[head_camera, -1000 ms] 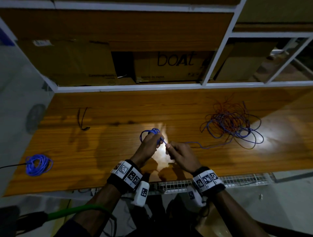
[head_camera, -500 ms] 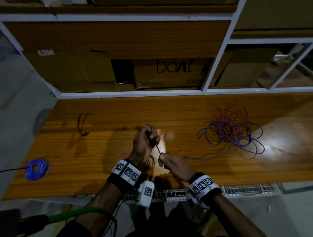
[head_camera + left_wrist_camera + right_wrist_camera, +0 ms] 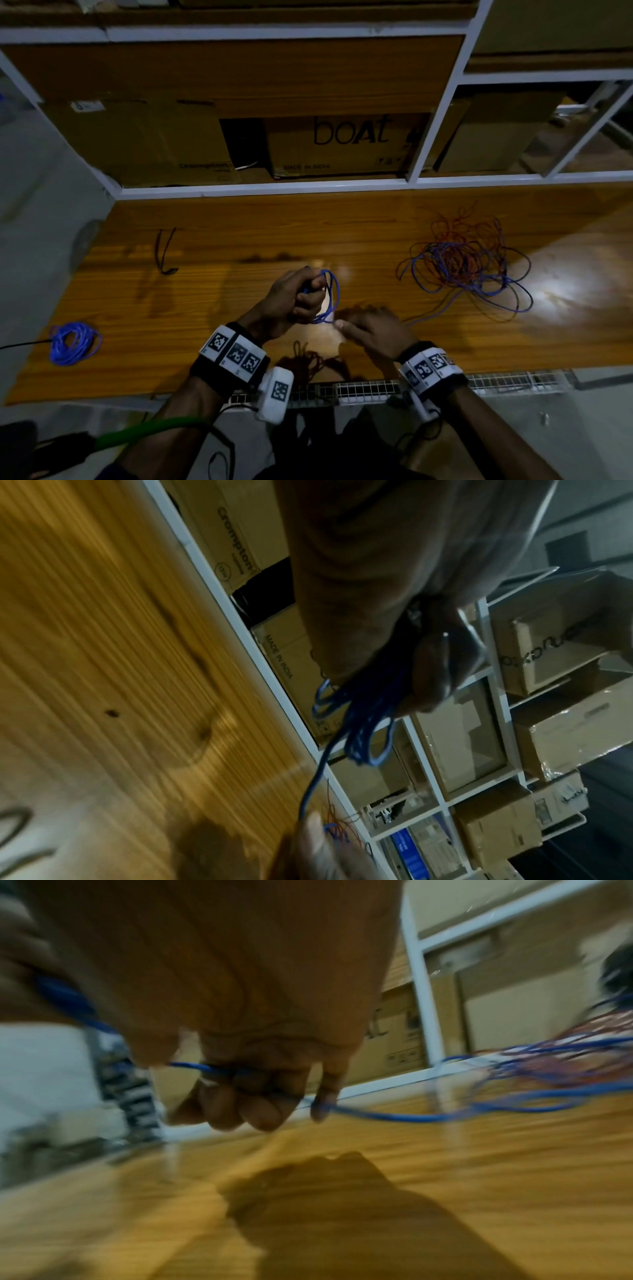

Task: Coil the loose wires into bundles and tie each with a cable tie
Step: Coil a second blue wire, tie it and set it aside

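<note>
Blue wire (image 3: 331,301) coils gripped in the left hand (image 3: 294,305), pinched by the right hand (image 3: 371,332), may snag the tangle (image 3: 469,263) beyond.

The right wrist view is motion-blurred; the blue wire (image 3: 219,1069) seemingly vanishes inside curled fingers (image 3: 260,1096).

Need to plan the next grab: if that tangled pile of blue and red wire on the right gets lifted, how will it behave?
The tangled wire pile is thin, loose loops, so probably floppy and light. Strands overlap, so it likely lifts as a snagging clump. One blue wire runs to the right hand, so pulling may drag it.
</note>
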`<control>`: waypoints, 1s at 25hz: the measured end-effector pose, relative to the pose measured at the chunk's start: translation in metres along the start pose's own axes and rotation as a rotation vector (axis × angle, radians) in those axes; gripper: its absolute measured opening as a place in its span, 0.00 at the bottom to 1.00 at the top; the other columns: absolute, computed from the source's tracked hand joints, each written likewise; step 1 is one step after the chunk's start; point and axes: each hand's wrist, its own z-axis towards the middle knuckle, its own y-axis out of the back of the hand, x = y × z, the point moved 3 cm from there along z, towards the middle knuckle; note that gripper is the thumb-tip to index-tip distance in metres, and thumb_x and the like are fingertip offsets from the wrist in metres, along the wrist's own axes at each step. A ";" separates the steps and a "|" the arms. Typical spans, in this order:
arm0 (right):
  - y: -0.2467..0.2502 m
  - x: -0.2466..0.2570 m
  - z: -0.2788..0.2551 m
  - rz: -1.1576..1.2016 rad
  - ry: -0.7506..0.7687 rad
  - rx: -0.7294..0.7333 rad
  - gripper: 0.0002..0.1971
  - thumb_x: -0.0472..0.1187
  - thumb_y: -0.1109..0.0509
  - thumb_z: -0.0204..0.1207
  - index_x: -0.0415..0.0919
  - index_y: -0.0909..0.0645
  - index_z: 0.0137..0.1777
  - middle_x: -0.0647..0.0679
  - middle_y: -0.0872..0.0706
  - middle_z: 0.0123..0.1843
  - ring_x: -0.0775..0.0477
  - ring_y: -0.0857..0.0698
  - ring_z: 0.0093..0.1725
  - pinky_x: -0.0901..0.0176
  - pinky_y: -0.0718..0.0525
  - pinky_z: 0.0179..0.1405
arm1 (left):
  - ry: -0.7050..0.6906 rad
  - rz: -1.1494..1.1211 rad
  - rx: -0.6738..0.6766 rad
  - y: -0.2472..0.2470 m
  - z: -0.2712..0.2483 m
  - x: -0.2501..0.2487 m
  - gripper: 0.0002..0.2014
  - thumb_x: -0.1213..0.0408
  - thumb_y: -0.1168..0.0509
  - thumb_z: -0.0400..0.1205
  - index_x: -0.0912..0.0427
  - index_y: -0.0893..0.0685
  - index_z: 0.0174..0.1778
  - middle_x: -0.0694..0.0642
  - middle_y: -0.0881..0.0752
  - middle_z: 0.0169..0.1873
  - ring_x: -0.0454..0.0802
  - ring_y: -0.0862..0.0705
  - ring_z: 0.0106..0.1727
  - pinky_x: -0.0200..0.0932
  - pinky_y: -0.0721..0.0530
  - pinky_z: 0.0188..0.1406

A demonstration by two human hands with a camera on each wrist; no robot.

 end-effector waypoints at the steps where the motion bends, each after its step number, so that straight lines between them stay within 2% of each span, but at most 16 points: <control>1: 0.005 -0.013 -0.003 0.060 -0.061 0.007 0.28 0.68 0.45 0.84 0.51 0.29 0.30 0.53 0.28 0.25 0.54 0.29 0.27 0.51 0.31 0.36 | 0.046 0.017 0.023 0.001 -0.004 0.000 0.14 0.55 0.43 0.85 0.56 0.27 0.35 0.47 0.37 0.21 0.41 0.41 0.17 0.40 0.49 0.19; 2: 0.009 -0.023 -0.005 0.159 -0.103 0.009 0.30 0.68 0.42 0.83 0.47 0.30 0.27 0.53 0.31 0.23 0.52 0.32 0.24 0.51 0.34 0.32 | 0.086 0.035 0.040 0.003 -0.007 0.001 0.14 0.55 0.42 0.85 0.56 0.27 0.35 0.48 0.36 0.21 0.41 0.41 0.17 0.39 0.48 0.19; 4: 0.021 -0.032 -0.007 0.316 -0.158 0.044 0.29 0.60 0.34 0.84 0.45 0.31 0.25 0.52 0.33 0.22 0.53 0.35 0.22 0.55 0.38 0.28 | 0.150 0.115 0.057 0.002 -0.014 0.007 0.14 0.54 0.42 0.84 0.56 0.26 0.35 0.49 0.36 0.22 0.41 0.41 0.19 0.38 0.46 0.19; 6: 0.032 -0.031 -0.005 0.431 -0.218 0.069 0.26 0.49 0.30 0.84 0.47 0.27 0.22 0.56 0.30 0.19 0.57 0.34 0.20 0.62 0.37 0.26 | 0.197 0.255 0.078 -0.005 -0.015 0.017 0.15 0.53 0.42 0.85 0.54 0.25 0.34 0.50 0.36 0.24 0.42 0.42 0.20 0.36 0.43 0.19; 8: 0.040 -0.027 0.001 0.516 -0.250 0.060 0.23 0.44 0.28 0.83 0.46 0.23 0.24 0.55 0.26 0.20 0.57 0.31 0.22 0.64 0.34 0.27 | 0.209 0.408 0.126 -0.014 -0.013 0.025 0.15 0.54 0.43 0.87 0.54 0.26 0.36 0.51 0.35 0.25 0.44 0.41 0.22 0.37 0.40 0.21; 10: 0.045 -0.020 0.007 0.585 -0.234 0.030 0.19 0.42 0.30 0.84 0.40 0.20 0.30 0.48 0.22 0.25 0.54 0.29 0.25 0.60 0.33 0.30 | 0.205 0.507 0.164 -0.020 -0.010 0.031 0.15 0.53 0.44 0.88 0.55 0.27 0.38 0.52 0.33 0.27 0.44 0.41 0.23 0.37 0.39 0.22; 11: 0.049 -0.016 0.009 0.654 -0.231 0.009 0.15 0.38 0.33 0.85 0.37 0.18 0.35 0.48 0.21 0.28 0.56 0.27 0.26 0.61 0.32 0.31 | 0.206 0.545 0.174 -0.023 -0.008 0.033 0.15 0.53 0.44 0.89 0.55 0.26 0.38 0.52 0.32 0.27 0.43 0.40 0.23 0.36 0.39 0.22; 14: 0.064 0.004 0.009 0.800 -0.190 -0.023 0.09 0.32 0.39 0.87 0.32 0.17 0.49 0.48 0.16 0.38 0.62 0.22 0.29 0.68 0.27 0.32 | 0.196 0.689 0.146 -0.023 -0.003 0.041 0.18 0.52 0.45 0.92 0.54 0.25 0.38 0.48 0.30 0.27 0.41 0.35 0.25 0.34 0.34 0.24; 16: 0.074 0.017 0.005 0.736 -0.132 -0.003 0.12 0.34 0.40 0.88 0.28 0.17 0.58 0.52 0.17 0.38 0.65 0.21 0.30 0.73 0.27 0.32 | 0.163 0.741 0.097 -0.019 0.000 0.043 0.18 0.50 0.45 0.92 0.55 0.25 0.39 0.47 0.29 0.28 0.42 0.33 0.26 0.35 0.32 0.26; 18: 0.080 0.029 -0.002 0.641 -0.078 0.011 0.14 0.36 0.41 0.90 0.31 0.17 0.64 0.54 0.20 0.34 0.64 0.24 0.29 0.74 0.30 0.32 | 0.133 0.645 0.028 -0.014 0.002 0.043 0.17 0.48 0.44 0.91 0.56 0.25 0.42 0.47 0.30 0.28 0.43 0.34 0.27 0.36 0.33 0.27; 20: 0.080 0.041 -0.008 0.523 -0.022 -0.011 0.13 0.37 0.41 0.90 0.40 0.16 0.64 0.52 0.18 0.36 0.63 0.23 0.32 0.72 0.29 0.35 | 0.113 0.490 -0.026 -0.012 0.003 0.041 0.18 0.46 0.45 0.90 0.59 0.24 0.49 0.48 0.29 0.29 0.43 0.33 0.28 0.38 0.32 0.29; 22: 0.077 0.050 -0.013 0.366 0.030 -0.062 0.12 0.38 0.39 0.90 0.44 0.15 0.63 0.54 0.13 0.38 0.64 0.19 0.35 0.73 0.28 0.37 | 0.091 0.447 -0.042 -0.014 0.006 0.039 0.22 0.43 0.49 0.90 0.60 0.22 0.56 0.49 0.26 0.31 0.43 0.31 0.28 0.39 0.31 0.30; 25: 0.070 0.057 -0.013 0.242 0.056 -0.169 0.10 0.37 0.35 0.87 0.45 0.12 0.58 0.58 0.11 0.39 0.67 0.15 0.37 0.75 0.26 0.35 | 0.075 0.372 -0.061 -0.016 0.010 0.039 0.28 0.37 0.52 0.86 0.58 0.18 0.54 0.48 0.21 0.31 0.44 0.29 0.29 0.40 0.29 0.31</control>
